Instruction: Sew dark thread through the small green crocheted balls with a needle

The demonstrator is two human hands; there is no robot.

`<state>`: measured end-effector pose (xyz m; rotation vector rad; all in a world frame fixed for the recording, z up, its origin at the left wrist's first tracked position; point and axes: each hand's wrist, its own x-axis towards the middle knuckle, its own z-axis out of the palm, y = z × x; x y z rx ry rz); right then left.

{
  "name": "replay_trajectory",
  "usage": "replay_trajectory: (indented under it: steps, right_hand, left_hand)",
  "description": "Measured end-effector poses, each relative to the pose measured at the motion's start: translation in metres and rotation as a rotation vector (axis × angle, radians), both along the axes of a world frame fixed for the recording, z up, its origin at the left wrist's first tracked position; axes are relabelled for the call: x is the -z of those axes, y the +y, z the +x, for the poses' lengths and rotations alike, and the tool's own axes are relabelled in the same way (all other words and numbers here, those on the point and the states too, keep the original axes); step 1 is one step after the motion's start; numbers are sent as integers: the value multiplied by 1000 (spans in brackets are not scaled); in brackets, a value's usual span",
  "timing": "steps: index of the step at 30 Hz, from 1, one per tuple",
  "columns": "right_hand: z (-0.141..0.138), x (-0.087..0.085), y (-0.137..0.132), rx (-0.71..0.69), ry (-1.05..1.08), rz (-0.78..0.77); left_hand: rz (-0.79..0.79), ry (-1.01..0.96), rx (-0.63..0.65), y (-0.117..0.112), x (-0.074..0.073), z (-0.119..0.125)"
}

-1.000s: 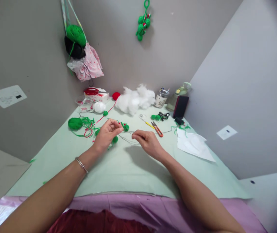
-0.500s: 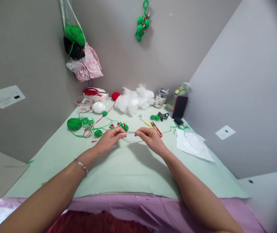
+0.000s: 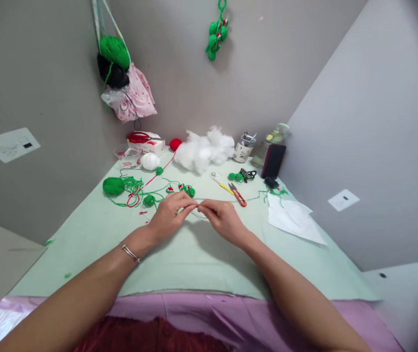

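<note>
My left hand (image 3: 171, 215) and my right hand (image 3: 224, 220) meet over the middle of the table, fingertips pinched together and touching or nearly so. Between them they grip a thin dark thread (image 3: 252, 198), which trails off to the right and also loops below the fingers. The exact spot where it is pinched is hidden. Just beyond the right hand lie orange-handled thread snips (image 3: 237, 194) and a yellow-handled crochet hook (image 3: 225, 187). Small green crocheted balls (image 3: 190, 191) with red and white bits rest behind my left hand.
Green yarn (image 3: 114, 186) lies tangled at the left. White stuffing (image 3: 205, 150) is heaped at the back, near a pen cup (image 3: 243, 149) and a phone (image 3: 274, 161) propped upright. White paper (image 3: 295, 217) lies on the right. A boxed item with red scissors (image 3: 139, 137) stands back left.
My hands have come together from a small gap, and the stretch of thread between them has closed up. My left hand has moved to the right.
</note>
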<state>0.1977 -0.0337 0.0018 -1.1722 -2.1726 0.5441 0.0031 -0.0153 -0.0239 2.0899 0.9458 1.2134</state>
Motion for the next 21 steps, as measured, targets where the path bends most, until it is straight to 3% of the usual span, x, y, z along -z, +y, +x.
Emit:
replay_trajectory:
  steps: [3, 12, 18, 21]
  right_hand:
    - [5, -3, 2, 28, 12, -26]
    - [1, -4, 1, 8, 50, -103]
    - [2, -5, 1, -57, 64, -198]
    - [4, -6, 1, -78, 79, -255]
  left_hand:
    - [51, 55, -6, 0, -1, 0]
    - [-231, -180, -32, -4, -6, 3]
    - [-361, -231, 98, -3, -2, 3]
    - [-385, -305, 79, -3, -2, 4]
